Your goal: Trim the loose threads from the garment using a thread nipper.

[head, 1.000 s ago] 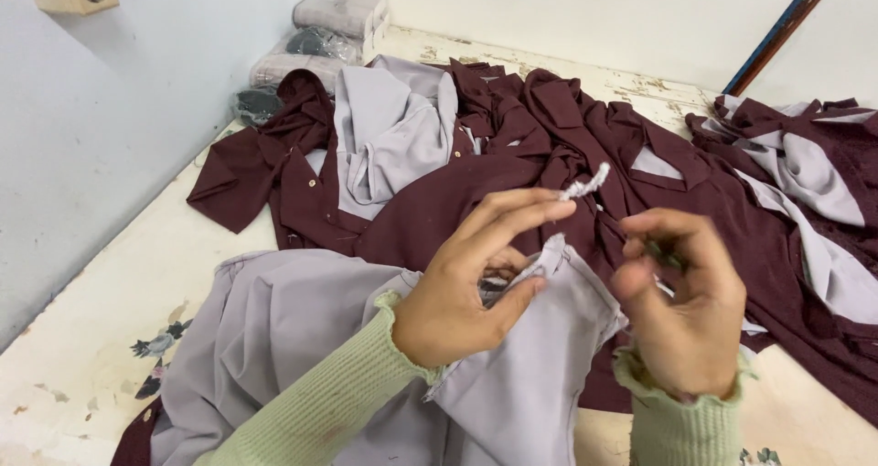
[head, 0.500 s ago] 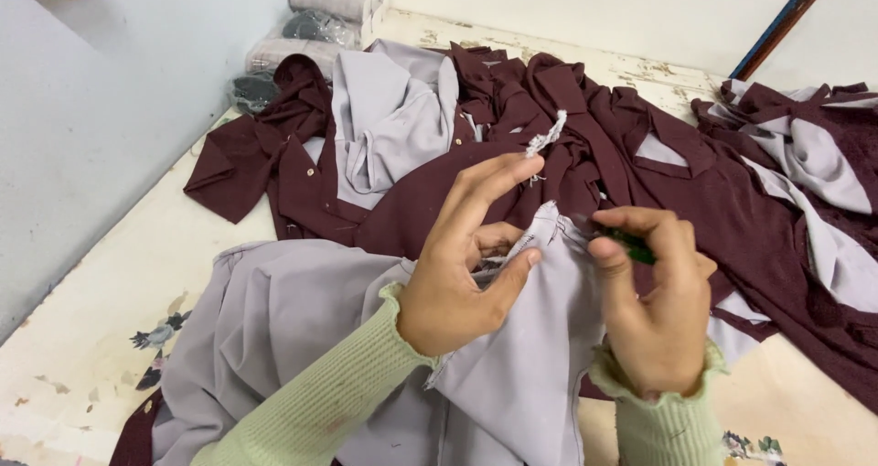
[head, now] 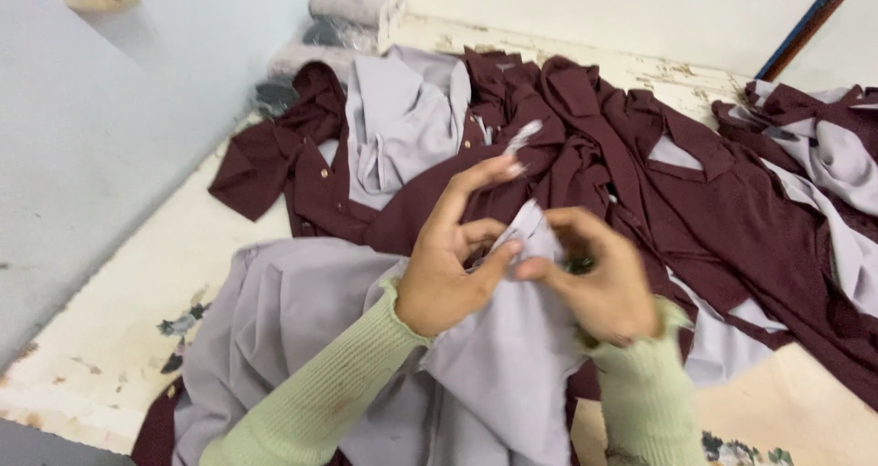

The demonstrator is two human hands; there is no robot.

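My left hand [head: 453, 265] pinches a raised fold of the light grey-lilac garment [head: 302, 329] between thumb and fingers, index finger stretched upward. My right hand [head: 594, 283] meets it at the same fold and also grips a small dark green object that is mostly hidden in the fingers. Both arms wear pale green ribbed sleeves. A pale tag [head: 523, 137] sticks up from the maroon garments [head: 640, 173] just beyond my left index finger.
Maroon and grey garments lie heaped across the worn cream table [head: 119, 310]. A further pile [head: 814, 155] sits at the right. Folded grey fabric [head: 352, 0] is stacked at the far left corner by the pale wall. A blue and red post [head: 809, 22] leans at the upper right.
My hands have drawn closer together on the grey fold, and the right hand has moved left and down. The view has shifted slightly downward.
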